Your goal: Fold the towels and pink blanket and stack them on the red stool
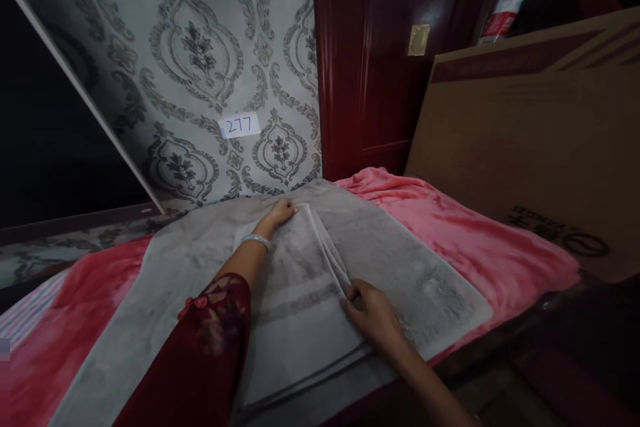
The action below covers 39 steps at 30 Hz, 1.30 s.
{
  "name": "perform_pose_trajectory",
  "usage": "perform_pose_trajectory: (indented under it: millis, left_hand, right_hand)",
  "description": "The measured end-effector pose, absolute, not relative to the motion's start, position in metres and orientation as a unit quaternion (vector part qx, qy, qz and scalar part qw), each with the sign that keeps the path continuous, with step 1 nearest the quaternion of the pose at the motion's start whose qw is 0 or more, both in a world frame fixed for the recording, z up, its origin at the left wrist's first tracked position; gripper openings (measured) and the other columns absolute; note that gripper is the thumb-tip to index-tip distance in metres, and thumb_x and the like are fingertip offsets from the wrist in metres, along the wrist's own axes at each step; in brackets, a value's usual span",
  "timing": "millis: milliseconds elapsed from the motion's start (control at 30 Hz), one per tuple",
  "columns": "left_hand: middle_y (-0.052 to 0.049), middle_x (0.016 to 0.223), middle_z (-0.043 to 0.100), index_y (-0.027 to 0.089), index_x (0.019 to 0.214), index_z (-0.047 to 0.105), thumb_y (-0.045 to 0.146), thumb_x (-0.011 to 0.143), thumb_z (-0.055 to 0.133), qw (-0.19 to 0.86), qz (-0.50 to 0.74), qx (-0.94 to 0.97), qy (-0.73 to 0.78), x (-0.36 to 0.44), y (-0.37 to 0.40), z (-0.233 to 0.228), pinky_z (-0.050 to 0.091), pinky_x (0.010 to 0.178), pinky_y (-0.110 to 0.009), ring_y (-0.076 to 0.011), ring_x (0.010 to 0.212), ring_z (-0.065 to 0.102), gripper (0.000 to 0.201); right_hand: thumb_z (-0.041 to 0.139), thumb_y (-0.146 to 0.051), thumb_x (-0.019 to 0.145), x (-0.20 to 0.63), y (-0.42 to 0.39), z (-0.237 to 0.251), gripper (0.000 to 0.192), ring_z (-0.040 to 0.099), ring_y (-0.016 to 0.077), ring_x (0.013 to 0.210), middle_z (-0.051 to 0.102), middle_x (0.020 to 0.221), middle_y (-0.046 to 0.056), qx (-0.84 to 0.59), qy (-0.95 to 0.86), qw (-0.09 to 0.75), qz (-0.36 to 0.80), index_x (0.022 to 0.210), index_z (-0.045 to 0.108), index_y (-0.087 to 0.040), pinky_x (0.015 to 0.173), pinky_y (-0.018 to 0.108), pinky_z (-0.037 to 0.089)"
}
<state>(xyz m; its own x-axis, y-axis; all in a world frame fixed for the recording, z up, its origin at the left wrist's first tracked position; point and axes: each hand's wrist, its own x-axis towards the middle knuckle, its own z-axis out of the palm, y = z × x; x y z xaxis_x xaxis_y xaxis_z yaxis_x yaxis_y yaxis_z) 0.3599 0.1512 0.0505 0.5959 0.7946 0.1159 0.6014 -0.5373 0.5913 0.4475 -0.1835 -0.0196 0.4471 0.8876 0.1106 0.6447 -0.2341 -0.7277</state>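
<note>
A folded grey towel (295, 283) with a darker band across it lies on a grey mat-like cloth (430, 280). My left hand (281, 211) reaches to the towel's far edge, its fingers closed on the fabric near the far corner. A bracelet circles that wrist, below a dark red sleeve. Nearer to me, my right hand (373, 313) pinches the towel's right edge between thumb and fingers. Between the two hands the layered, pale-rimmed edge is slightly raised and runs nearly straight. Dark trim lines cross the towel's near part.
Beneath the grey cloth spreads a red-pink blanket (465, 233). A big cardboard box (525, 147) leans at the right, with a red-labelled bottle (505, 10) behind it. A dark screen-like panel (55, 127) stands left. Patterned wallpaper bears a paper marked 277 (240, 125).
</note>
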Motion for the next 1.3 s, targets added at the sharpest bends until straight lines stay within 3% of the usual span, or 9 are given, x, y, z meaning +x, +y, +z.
perform_pose_trajectory:
  millis: [267,600,767,900,1100,1300]
  left_hand:
    - [0.0,0.064,0.058,0.02,0.062,0.056,0.041,0.072,0.072,0.243,0.179,0.861,0.41,0.379,0.148,0.027,0.045,0.069,-0.026,-0.018,0.073,0.055,0.028]
    - [-0.001,0.074,0.064,0.018,0.074,0.063,0.033,0.079,0.059,0.236,0.187,0.871,0.388,0.385,0.158,0.013,0.048,0.079,-0.028,-0.0183,0.08,0.058,0.016]
    - [-0.003,0.075,0.066,0.018,0.073,0.063,0.039,0.077,0.064,0.239,0.166,0.883,0.369,0.386,0.16,0.012,0.049,0.08,-0.03,-0.0198,0.08,0.059,0.021]
    - [-0.003,0.082,0.069,0.017,0.079,0.068,0.045,0.079,0.065,0.238,0.156,0.897,0.338,0.388,0.16,0.02,0.049,0.082,-0.03,-0.02,0.083,0.061,0.028]
    - [-0.006,0.087,0.071,0.015,0.084,0.069,0.035,0.087,0.058,0.203,0.164,0.904,0.337,0.401,0.157,0.025,0.049,0.083,-0.029,-0.02,0.084,0.061,0.023]
    - [-0.012,0.107,0.071,0.015,0.106,0.068,0.025,0.094,0.049,0.152,0.173,0.891,0.391,0.406,0.147,0.008,0.047,0.091,-0.031,-0.0223,0.102,0.063,0.024]
  right_hand:
    - [0.052,-0.025,0.075,0.455,-0.187,-0.036,0.006,0.06,0.0191,0.069,0.063,0.07,0.001,-0.766,-0.474,0.412,0.137,0.071,0.048,-0.024,0.064,0.028,0.038]
    - [0.05,-0.038,0.075,0.462,-0.189,-0.044,0.015,0.051,0.0165,0.056,0.051,0.058,-0.002,-0.735,-0.461,0.471,0.158,0.07,0.048,-0.024,0.057,0.027,0.035]
    - [0.049,-0.041,0.074,0.461,-0.191,-0.042,0.017,0.049,0.0162,0.054,0.05,0.058,-0.003,-0.741,-0.455,0.459,0.184,0.077,0.05,-0.024,0.055,0.027,0.034]
    - [0.051,-0.045,0.075,0.456,-0.194,-0.038,0.03,0.052,0.0172,0.057,0.052,0.062,-0.004,-0.736,-0.455,0.463,0.193,0.094,0.056,-0.022,0.057,0.027,0.037]
    - [0.052,-0.042,0.078,0.452,-0.2,-0.038,0.033,0.052,0.0173,0.056,0.049,0.06,-0.006,-0.732,-0.459,0.468,0.187,0.104,0.058,-0.022,0.057,0.027,0.038]
    - [0.047,-0.039,0.082,0.455,-0.199,-0.045,0.029,0.057,0.0188,0.061,0.054,0.065,-0.003,-0.727,-0.457,0.482,0.176,0.105,0.054,-0.022,0.06,0.028,0.043]
